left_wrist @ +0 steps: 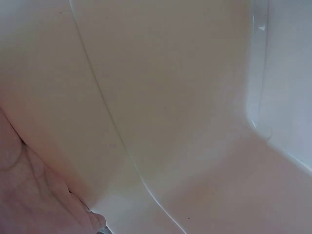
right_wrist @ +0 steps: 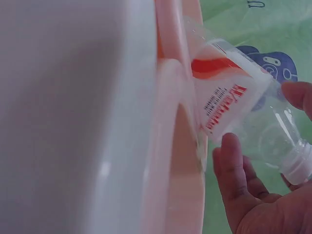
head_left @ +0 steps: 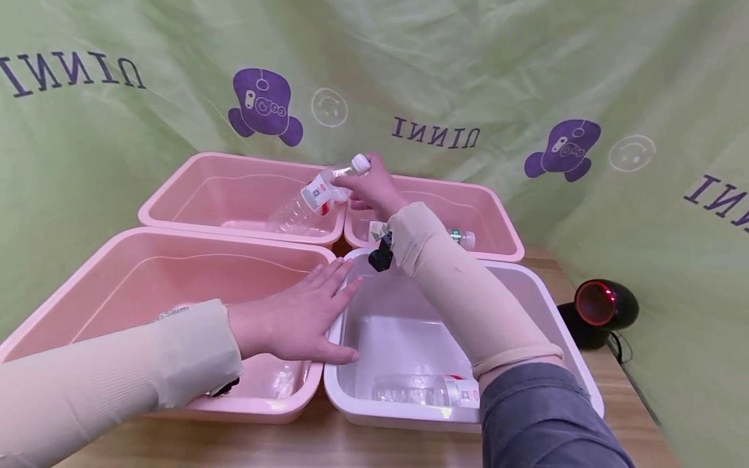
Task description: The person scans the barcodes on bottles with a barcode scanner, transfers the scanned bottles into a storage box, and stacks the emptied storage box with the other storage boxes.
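My right hand (head_left: 379, 190) grips a clear plastic bottle (head_left: 316, 194) near its neck, white cap upward. Tilted, the bottle reaches down into the far left pink bin (head_left: 201, 195); its white and red label shows in the right wrist view, with fingers and thumb (right_wrist: 234, 163) around its upper part. Palm down, my left hand (head_left: 295, 320) spreads its straight fingers over the adjoining rims of the near left pink bin (head_left: 146, 273) and the white bin (head_left: 398, 338), holding nothing. The left wrist view shows part of that hand (left_wrist: 39, 190) beside pale bin walls.
Another clear bottle (head_left: 424, 390) lies in the white bin. In the far right pink bin (head_left: 497, 218), a green-labelled bottle (head_left: 465, 239) is partly behind my right forearm. A black device (head_left: 605, 305) with a red-lit ring stands right on the wooden table (head_left: 620, 390). Green printed cloth (head_left: 468, 65) hangs behind.
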A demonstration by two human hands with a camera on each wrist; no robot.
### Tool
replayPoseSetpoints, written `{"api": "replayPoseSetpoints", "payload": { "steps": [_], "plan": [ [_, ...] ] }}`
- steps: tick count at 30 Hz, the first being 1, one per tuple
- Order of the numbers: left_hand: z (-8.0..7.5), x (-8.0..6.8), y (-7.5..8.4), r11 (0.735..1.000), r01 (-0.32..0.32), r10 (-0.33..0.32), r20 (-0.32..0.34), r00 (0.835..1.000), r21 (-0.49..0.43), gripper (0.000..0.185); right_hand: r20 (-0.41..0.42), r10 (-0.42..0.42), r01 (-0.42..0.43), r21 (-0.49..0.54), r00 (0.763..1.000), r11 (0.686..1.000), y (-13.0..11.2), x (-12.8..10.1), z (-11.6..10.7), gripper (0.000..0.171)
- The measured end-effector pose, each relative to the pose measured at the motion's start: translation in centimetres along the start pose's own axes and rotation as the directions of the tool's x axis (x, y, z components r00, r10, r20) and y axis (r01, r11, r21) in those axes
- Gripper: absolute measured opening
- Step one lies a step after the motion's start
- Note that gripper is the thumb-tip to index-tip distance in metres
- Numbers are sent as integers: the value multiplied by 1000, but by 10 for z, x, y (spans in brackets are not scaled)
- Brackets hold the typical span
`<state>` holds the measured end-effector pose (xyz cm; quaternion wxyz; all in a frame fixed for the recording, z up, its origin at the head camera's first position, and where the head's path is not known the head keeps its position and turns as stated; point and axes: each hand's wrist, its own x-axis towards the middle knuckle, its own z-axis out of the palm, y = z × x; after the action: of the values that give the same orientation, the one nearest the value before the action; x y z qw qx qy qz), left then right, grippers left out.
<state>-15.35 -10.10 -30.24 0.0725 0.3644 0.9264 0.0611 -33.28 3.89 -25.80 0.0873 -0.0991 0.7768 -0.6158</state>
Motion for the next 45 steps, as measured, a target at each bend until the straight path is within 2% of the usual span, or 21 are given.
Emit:
{"api": "replayPoseSetpoints", "payload": {
  "steps": [3,5,11,14,20,23,26,30,33,35,37,45],
  "plan": [
    [-1,0,1,1000,4,-4,5,1000,-6,104,12,21,-20,-61,1000,998,1,8,8,75],
    [-1,-1,1,1000,9,-9,9,1000,-7,104,18,27,-25,-104,999,994,1,11,12,73],
    [-1,-2,0,1000,14,-14,10,1000,-4,104,62,52,-33,-269,997,962,-1,16,15,46],
    [-1,-2,0,1000,10,-10,10,1000,-1,104,97,81,-41,-361,992,932,-5,19,16,43],
    [0,-4,1,1000,15,-15,16,1000,10,104,200,133,-22,-479,971,878,-15,23,29,61],
    [0,-4,1,1000,18,-18,12,1000,11,103,229,143,1,-531,963,847,-18,25,37,51],
    [0,-4,2,1000,23,-23,14,1000,13,102,255,113,63,-595,960,801,-20,28,44,38],
    [0,-2,2,999,25,-26,21,999,22,102,274,83,121,-650,958,750,-18,33,49,37],
    [0,0,3,1000,12,-12,20,1000,27,102,258,84,118,-676,963,727,-16,34,49,38],
    [1,1,3,1000,5,-5,15,1000,28,101,242,81,110,-682,967,723,-16,33,49,30],
    [1,1,3,1000,6,-7,15,1000,27,102,241,84,103,-670,967,735,-16,32,47,29],
    [0,-1,2,1000,27,-27,12,1000,16,104,246,87,71,-567,965,820,-25,18,24,23]
  ]
}}
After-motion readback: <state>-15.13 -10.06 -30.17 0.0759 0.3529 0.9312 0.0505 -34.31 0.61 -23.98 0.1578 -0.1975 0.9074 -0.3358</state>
